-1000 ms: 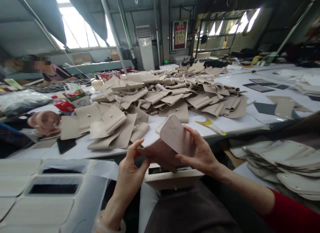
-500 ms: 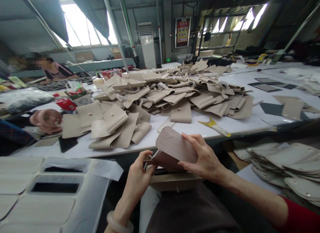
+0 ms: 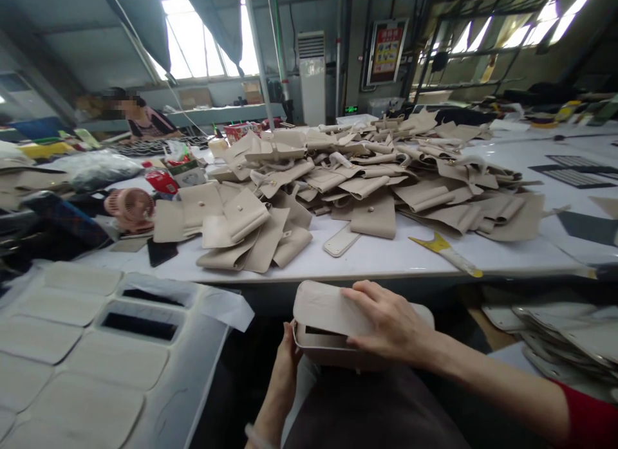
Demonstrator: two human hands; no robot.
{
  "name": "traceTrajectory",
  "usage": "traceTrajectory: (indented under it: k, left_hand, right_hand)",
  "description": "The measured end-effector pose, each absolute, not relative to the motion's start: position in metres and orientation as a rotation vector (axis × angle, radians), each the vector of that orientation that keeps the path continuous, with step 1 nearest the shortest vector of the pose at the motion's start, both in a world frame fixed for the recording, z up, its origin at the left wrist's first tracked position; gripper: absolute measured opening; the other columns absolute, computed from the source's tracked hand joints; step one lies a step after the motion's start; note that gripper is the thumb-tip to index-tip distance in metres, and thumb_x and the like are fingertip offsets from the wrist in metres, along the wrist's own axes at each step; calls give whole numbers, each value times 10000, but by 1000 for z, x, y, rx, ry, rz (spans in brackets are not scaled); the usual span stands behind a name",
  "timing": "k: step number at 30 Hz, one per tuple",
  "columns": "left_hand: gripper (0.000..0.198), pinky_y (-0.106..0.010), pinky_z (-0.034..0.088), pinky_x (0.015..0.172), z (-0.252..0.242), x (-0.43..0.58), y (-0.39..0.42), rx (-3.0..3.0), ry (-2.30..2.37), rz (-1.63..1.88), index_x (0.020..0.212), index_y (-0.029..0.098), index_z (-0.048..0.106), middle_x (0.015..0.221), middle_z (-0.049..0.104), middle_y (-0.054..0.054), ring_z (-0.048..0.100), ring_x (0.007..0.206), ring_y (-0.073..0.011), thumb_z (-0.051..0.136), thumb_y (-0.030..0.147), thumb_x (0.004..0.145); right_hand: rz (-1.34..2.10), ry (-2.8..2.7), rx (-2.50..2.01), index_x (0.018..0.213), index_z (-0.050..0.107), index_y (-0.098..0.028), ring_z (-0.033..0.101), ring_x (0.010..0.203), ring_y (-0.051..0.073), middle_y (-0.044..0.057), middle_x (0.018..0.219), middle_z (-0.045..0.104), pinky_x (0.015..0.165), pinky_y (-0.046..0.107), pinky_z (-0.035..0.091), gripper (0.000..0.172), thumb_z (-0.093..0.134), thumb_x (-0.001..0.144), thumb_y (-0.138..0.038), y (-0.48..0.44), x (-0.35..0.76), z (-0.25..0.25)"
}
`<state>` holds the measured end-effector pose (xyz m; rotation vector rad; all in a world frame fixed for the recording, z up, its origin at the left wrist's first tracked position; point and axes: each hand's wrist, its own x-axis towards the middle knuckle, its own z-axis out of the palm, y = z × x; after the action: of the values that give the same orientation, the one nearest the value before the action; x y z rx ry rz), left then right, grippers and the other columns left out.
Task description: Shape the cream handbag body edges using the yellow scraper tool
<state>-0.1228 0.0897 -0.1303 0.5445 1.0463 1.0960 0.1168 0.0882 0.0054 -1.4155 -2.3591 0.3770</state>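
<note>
A beige leather pouch point(image 3: 321, 311) with its flap folded over rests on my lap, just below the table's front edge. My right hand point(image 3: 389, 323) lies over the flap, fingers on top and thumb against the front wall, gripping it. My left hand point(image 3: 288, 349) comes up from below at the pouch's left end and holds that end. Most of its fingers are hidden behind the pouch. A red sleeve point(image 3: 586, 413) covers my right forearm.
A big heap of beige pouches point(image 3: 367, 172) covers the white table point(image 3: 386, 259), with a yellow-handled tool point(image 3: 447, 249) and a small oblong strip point(image 3: 341, 240) near the front. There is a pink fan point(image 3: 129, 208) at left, flat panels point(image 3: 72, 346) lower left, stacked flaps point(image 3: 570, 333) right, and a person point(image 3: 140, 118) far back.
Both hands have lowered the pouch from chest height onto my lap. The flap is now folded flat, and my view has turned slightly left.
</note>
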Motion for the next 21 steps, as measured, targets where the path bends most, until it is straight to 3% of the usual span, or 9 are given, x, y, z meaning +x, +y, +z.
traceTrajectory:
  k: [3, 6, 13, 17, 21]
  left_hand:
    - [674, -472, 387, 1107, -143, -115, 85, 420, 1047, 1094, 1379, 304, 550, 1472, 512, -52, 371, 1417, -324, 475, 729, 861]
    - [716, -472, 406, 1093, -147, -110, 85, 395, 1007, 1136, 1383, 263, 556, 1413, 570, -86, 424, 1379, -342, 499, 731, 845]
    - [685, -434, 311, 1171, -134, -102, 83, 362, 782, 1149, 1353, 172, 581, 1327, 633, -124, 480, 1342, -305, 421, 677, 918]
    - [702, -458, 281, 1184, -139, -102, 82, 385, 783, 1142, 1304, 137, 618, 1323, 632, -145, 459, 1357, -320, 400, 683, 922]
    - [678, -455, 304, 1172, -150, -102, 83, 389, 808, 1167, 1279, 145, 637, 1345, 617, -134, 445, 1368, -318, 395, 674, 929]
  right_hand:
    - [889, -2255, -1420, 1320, 572, -244, 586, 1092, 226, 45, 1251, 575, 943, 314, 488, 717, 839, 671, -392, 99, 125, 14]
    - [1120, -2321, -1381, 1339, 574, -306, 587, 1108, 228, 20, 1250, 585, 967, 319, 479, 718, 824, 693, -492, 108, 129, 18]
    - [619, -2703, -1379, 1417, 485, -192, 525, 1166, 338, 154, 1324, 516, 1003, 479, 465, 749, 747, 783, -493, 107, 122, -5]
    - [634, -2760, -1346, 1386, 499, -230, 531, 1154, 309, 136, 1334, 519, 1012, 513, 456, 480, 526, 955, -440, 106, 125, -9]
    - [513, -2758, -1321, 1249, 584, -216, 535, 1119, 315, 119, 1322, 540, 991, 576, 444, 317, 451, 987, -333, 106, 115, -13]
